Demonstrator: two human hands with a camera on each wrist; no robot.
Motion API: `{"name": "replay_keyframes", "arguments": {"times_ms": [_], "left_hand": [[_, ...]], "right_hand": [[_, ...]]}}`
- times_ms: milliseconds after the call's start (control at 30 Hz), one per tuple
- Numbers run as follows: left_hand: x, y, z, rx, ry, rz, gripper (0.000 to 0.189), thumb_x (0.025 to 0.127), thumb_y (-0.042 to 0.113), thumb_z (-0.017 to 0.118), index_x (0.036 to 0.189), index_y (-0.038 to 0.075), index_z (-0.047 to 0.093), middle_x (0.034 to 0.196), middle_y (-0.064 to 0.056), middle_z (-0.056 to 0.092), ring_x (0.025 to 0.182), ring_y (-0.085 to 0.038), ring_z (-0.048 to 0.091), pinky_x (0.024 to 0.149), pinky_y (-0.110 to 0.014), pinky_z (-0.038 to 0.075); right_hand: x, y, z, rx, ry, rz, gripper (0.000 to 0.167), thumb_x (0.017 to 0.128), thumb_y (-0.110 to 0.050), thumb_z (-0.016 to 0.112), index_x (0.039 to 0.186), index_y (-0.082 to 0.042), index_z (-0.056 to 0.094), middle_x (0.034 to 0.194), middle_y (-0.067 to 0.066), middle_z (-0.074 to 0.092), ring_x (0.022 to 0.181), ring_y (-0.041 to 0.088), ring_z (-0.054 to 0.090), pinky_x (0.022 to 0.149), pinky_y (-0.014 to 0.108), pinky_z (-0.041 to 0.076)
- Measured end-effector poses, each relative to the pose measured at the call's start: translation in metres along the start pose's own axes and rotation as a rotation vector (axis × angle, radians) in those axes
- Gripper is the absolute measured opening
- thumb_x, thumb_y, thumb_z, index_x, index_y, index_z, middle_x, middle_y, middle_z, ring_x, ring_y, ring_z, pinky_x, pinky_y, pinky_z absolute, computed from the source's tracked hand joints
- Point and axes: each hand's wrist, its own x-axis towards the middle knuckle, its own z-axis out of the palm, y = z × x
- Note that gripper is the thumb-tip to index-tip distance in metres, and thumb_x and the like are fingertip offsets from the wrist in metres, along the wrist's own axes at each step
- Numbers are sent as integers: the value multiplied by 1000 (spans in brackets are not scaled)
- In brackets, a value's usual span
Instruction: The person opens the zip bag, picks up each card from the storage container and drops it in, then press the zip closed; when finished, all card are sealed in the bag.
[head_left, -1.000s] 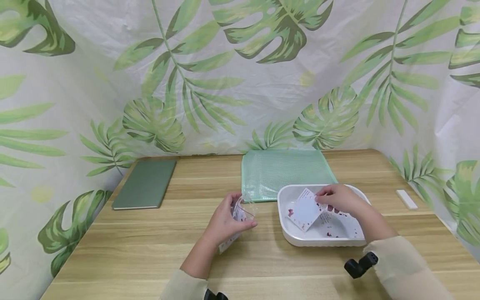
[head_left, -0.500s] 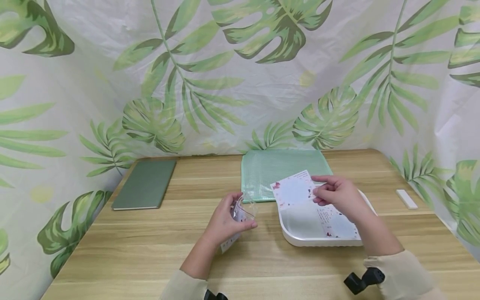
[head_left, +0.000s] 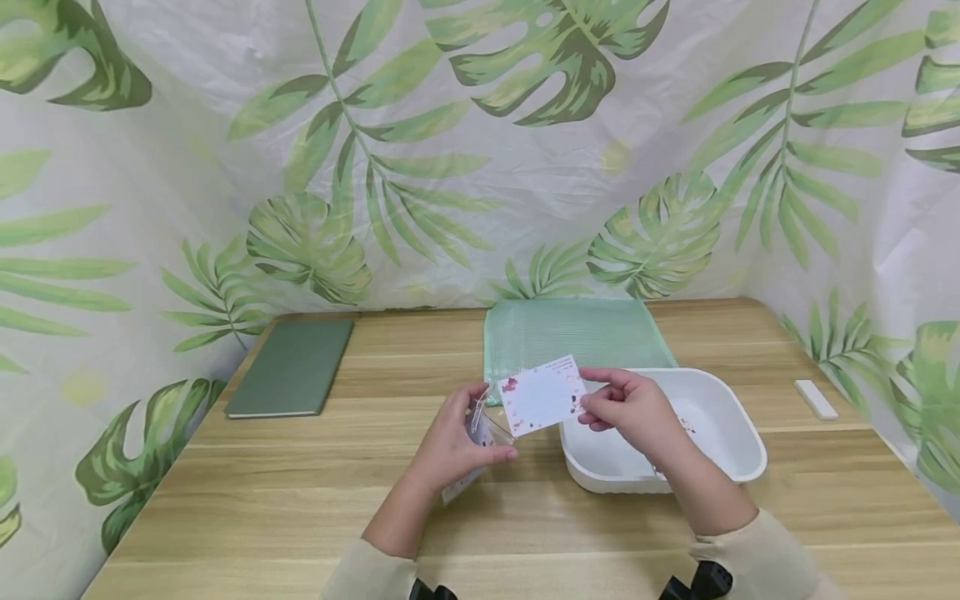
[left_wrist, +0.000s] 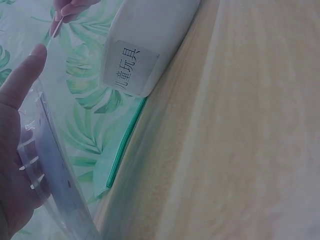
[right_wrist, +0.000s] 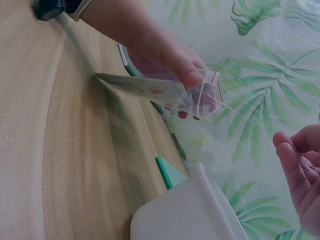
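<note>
My left hand holds a clear zip bag with printed cards inside, its mouth held apart between thumb and fingers. Between the thumb and fingers of my right hand is a white card with small red prints along its border. The card's left corner reaches the mouth of the bag; how far it goes in I cannot tell. In the right wrist view the card appears edge-on as a thin line. Below my right hand stands a white plastic tub, with printed bits visible inside, partly hidden by my forearm.
Behind the tub lies a green mesh pouch. A dark green notebook is at the table's left, and a small white block lies near the right edge. A leaf-print curtain hangs behind the table.
My right hand has lifted the card out of the tub and carried it left to the bag's mouth. My left hand has stayed nearly still with the bag.
</note>
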Motion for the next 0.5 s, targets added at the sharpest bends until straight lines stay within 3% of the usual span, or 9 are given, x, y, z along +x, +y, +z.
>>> {"name": "replay_keyframes", "arguments": {"times_ms": [500], "left_hand": [[1,0,1,48,11,43,102,52,27,97,139,5,47,131,-12,54,117,-27,53,102,-45,46]], "right_hand": [[3,-8,-2,-89,-39,48,46,90,-5,64,133,7,54,80,4,70,71,8,70,69,25,59]]}}
